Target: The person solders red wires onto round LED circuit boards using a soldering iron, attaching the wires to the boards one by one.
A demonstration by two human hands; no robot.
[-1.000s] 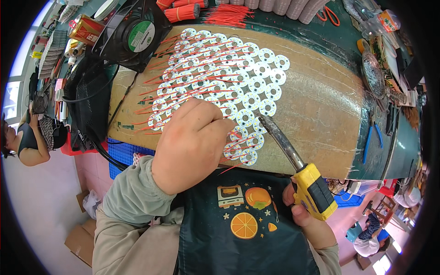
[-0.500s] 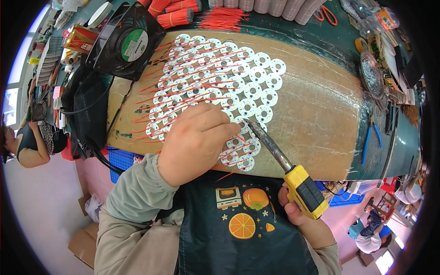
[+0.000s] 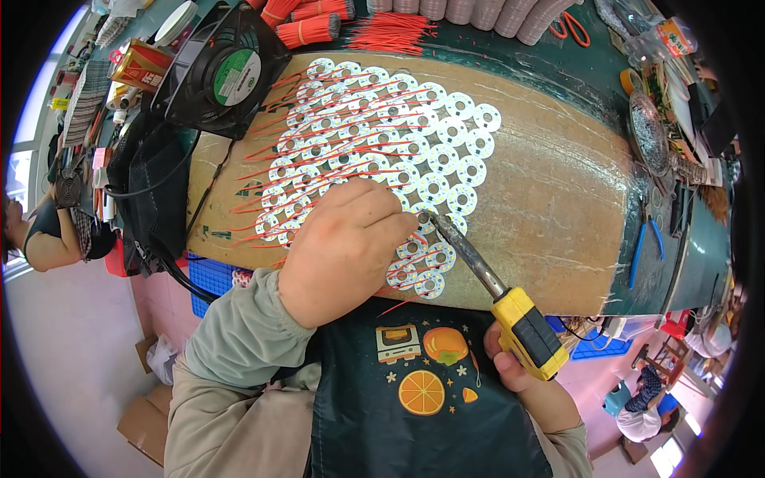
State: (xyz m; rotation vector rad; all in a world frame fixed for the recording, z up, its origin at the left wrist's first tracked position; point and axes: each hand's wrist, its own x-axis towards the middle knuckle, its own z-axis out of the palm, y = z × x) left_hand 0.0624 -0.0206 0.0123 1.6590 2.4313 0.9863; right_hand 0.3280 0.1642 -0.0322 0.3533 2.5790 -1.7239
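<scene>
My left hand (image 3: 348, 243) is closed over the lower part of a sheet of round white LED boards (image 3: 433, 188), its fingertips pinched together. A short red wire end (image 3: 417, 237) shows at those fingertips; the rest is hidden under the hand. In my right hand (image 3: 510, 362) is a soldering iron with a yellow and black handle (image 3: 529, 333), fingers wrapped round it. Its dark metal barrel (image 3: 474, 255) slants up and left, and the tip meets or hovers over a board beside my left fingertips. Thin red wires (image 3: 335, 127) lie across many boards toward the left.
Under the boards lies a brown worktop sheet (image 3: 550, 199). A black fan (image 3: 227, 76) stands at the far left. Red wire bundles (image 3: 309, 32) and grey stacked rolls (image 3: 502, 17) line the back. Blue-handled pliers (image 3: 639, 251) and a metal dish (image 3: 648, 131) are at right.
Both hands and the iron stay almost in place; the whole view shifts slightly. A person at the far left has moved a little.
</scene>
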